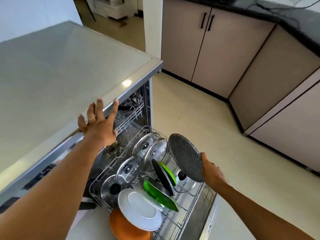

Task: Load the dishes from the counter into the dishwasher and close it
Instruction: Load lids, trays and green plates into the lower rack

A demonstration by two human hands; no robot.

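Fingers (99,108) of the left hand (98,129) are straight and spread wide, lying over the front edge of the grey counter top (60,66). The right hand (212,170) curls thumb and fingers round the lower rim of a speckled grey plate (185,156). The plate is held tilted above the pulled-out lower rack (188,203), just beside the glass lids (150,144), green plates (159,194) and a white plate (140,208) standing there.

Speckled grey plate (186,157), orange plate (124,229)
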